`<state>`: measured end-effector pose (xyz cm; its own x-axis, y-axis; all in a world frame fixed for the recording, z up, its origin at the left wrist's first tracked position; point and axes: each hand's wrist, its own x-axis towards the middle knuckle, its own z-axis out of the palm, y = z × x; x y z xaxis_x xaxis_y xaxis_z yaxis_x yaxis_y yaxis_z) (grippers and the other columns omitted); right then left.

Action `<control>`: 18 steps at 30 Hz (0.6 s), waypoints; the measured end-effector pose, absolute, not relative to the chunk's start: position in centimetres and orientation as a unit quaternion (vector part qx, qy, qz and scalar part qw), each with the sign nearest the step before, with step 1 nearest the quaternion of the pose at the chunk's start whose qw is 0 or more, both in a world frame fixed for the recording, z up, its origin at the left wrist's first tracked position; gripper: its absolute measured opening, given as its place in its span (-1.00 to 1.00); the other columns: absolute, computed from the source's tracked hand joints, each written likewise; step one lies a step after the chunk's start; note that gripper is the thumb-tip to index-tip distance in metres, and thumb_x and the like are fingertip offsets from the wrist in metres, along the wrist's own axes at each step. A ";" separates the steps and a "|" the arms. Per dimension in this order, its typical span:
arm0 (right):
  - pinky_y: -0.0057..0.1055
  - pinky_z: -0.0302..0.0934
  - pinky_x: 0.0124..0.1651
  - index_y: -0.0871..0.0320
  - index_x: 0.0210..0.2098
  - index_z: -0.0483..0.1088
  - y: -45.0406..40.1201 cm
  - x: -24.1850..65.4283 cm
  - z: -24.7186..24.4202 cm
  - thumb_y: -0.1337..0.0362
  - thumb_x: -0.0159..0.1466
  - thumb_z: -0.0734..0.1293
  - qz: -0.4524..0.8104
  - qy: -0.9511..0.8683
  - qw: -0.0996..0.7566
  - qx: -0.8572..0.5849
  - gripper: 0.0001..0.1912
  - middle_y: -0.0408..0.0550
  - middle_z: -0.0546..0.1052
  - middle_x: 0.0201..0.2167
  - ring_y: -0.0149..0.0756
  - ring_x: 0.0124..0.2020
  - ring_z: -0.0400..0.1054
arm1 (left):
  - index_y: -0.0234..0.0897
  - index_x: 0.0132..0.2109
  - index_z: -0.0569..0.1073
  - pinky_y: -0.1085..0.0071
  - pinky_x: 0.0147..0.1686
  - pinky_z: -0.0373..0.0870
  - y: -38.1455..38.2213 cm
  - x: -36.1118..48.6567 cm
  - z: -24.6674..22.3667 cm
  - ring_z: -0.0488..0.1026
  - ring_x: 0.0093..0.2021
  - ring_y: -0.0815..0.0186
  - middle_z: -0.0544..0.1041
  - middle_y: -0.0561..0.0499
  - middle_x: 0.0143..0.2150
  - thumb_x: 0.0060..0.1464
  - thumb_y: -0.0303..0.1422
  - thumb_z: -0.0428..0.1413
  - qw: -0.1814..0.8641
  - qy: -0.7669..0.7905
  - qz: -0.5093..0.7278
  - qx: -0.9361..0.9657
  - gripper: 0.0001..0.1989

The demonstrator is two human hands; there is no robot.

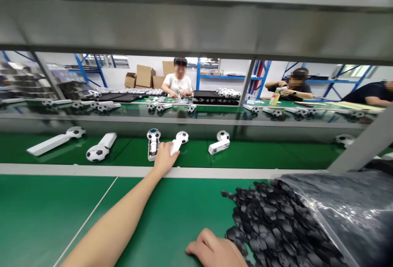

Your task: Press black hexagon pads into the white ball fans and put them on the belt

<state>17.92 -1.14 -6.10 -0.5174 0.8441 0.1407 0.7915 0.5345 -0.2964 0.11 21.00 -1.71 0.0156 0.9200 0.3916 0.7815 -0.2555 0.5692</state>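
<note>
Straight beyond the left hand (166, 158), far bench: person in white top (177, 82), cardboard boxes (145, 75) behind, black trays (119, 97) either side. Farther right of that hand: yellow bottle (274, 97), person in black (303, 90), person in dark sleeve (365, 92) at frame edge. Blue racks (225, 77) against back wall. Grey overhead shelf (196, 25) spans above the hand.

Glossy plastic bag (353, 213), matt pieces (274, 220)

Cropped, covered, blurred

At six o'clock the lower edge cuts off the right hand (219, 252); at four, the right edge crops the plastic bag (353, 209). Towards seven, the left hand (165, 159) hides part of a white handle (175, 147). Stacks (24, 80) at nine are blurred.
</note>
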 end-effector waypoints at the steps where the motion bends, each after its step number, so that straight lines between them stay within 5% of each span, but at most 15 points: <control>1: -0.50 0.09 -0.54 -0.06 -0.13 0.31 -1.3 18.0 -5.4 0.07 0.13 0.29 0.112 -0.867 0.122 -0.469 -0.70 -0.13 0.43 -0.34 -0.35 -0.52 0.36 | -0.43 0.07 0.25 0.25 -0.09 0.23 21.3 -0.2 -1.6 0.35 -0.09 0.08 0.38 -0.24 -0.08 0.03 -0.20 -0.01 0.101 0.615 0.348 0.700 -0.50; 8: -0.44 0.20 -0.32 -0.04 -0.07 0.27 -1.9 18.6 -1.8 0.20 0.20 0.22 0.194 -0.859 0.093 -0.464 -0.71 -0.09 0.40 -0.21 -0.25 -0.30 0.38 | -0.38 -0.06 0.35 0.25 -0.25 0.27 20.8 -0.1 -0.9 0.44 -0.23 0.04 0.49 -0.21 -0.33 0.14 -0.19 -0.13 0.104 0.635 0.272 0.715 -0.61; 14: -0.42 0.21 -0.31 -0.04 -0.06 0.26 -2.0 18.7 -1.9 0.20 0.21 0.20 0.205 -0.857 0.100 -0.462 -0.71 -0.09 0.39 -0.20 -0.24 -0.28 0.37 | -0.39 0.04 0.30 0.16 -0.02 0.15 20.1 0.6 -1.2 0.24 0.07 0.02 0.29 -0.31 0.07 0.17 -0.41 -0.24 0.044 0.606 0.292 0.739 -0.63; 18: -0.41 0.22 -0.30 -0.02 -0.07 0.27 -1.9 18.7 -2.1 0.21 0.19 0.22 0.206 -0.860 0.102 -0.455 -0.70 -0.08 0.39 -0.20 -0.23 -0.28 0.37 | -0.31 0.01 0.36 0.26 0.04 0.15 18.7 -0.8 -1.7 0.27 0.06 0.12 0.34 -0.17 0.06 0.16 -0.36 -0.17 0.051 0.542 0.265 0.796 -0.65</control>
<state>18.70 -1.91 -2.06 -0.5642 0.8256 -0.0122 0.7413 0.4999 -0.4479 -0.78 18.75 -1.66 0.2718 0.8899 0.3664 0.8355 -0.4071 0.3690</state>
